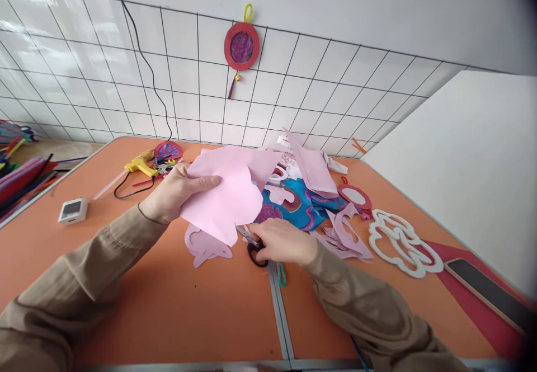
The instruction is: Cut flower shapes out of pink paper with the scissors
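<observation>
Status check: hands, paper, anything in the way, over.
Left hand gripping pink paper, held above orange table. Right hand closed on black-handled scissors, blades by the paper's lower edge. Pink offcuts lie right of the scissors.

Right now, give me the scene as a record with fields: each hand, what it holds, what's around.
left hand: holds up a pink paper sheet, fingers pinched on its upper edge
right hand: grips black-handled scissors, blades near the sheet's lower edge
table: orange; pink offcuts, yellow glue gun, white cloud cutout, small white device
wire grid: red round ornament hangs on it
</observation>
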### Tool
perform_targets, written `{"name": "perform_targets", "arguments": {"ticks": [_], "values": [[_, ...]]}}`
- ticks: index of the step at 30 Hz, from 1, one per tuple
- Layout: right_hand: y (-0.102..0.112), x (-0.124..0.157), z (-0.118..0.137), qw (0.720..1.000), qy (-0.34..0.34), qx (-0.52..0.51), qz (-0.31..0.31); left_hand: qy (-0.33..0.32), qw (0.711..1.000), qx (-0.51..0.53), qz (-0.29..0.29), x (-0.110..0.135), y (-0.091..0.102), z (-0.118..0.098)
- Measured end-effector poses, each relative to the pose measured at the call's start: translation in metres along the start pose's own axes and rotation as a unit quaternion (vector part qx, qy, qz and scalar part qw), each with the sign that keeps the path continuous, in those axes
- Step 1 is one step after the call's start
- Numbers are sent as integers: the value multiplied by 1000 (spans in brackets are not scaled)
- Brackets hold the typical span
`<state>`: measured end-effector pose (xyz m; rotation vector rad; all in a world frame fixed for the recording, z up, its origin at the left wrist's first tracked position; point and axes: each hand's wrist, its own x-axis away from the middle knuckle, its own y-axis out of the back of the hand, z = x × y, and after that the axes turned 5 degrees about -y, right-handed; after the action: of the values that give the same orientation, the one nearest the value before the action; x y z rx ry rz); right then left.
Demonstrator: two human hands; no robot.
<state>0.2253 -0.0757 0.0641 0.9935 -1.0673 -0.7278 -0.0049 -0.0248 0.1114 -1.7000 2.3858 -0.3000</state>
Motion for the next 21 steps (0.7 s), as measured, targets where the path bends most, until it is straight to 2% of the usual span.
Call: {"name": "perform_targets", "arguments": {"ticks": [7,12,15,17,19,21], "values": [[-15,1,6,997,8,56,-45,14,999,29,-2,1,3,1],[-3,11,7,998,19,19,-52,6,1000,28,3,1,4,0],[12,20,-1,996,13,-74,-40,-1,1000,21,-3,-1,6,-1],[19,23,-10,985,17,-169,-13,-6,1000,21,-9,-3,7,-1],[22,21,-22,959,32,-281,-22,-7,1000,25,-17,-5,9,-2],[21,14,-34,917,57,-391,-51,-6,999,30,-23,-5,9,-3]]}}
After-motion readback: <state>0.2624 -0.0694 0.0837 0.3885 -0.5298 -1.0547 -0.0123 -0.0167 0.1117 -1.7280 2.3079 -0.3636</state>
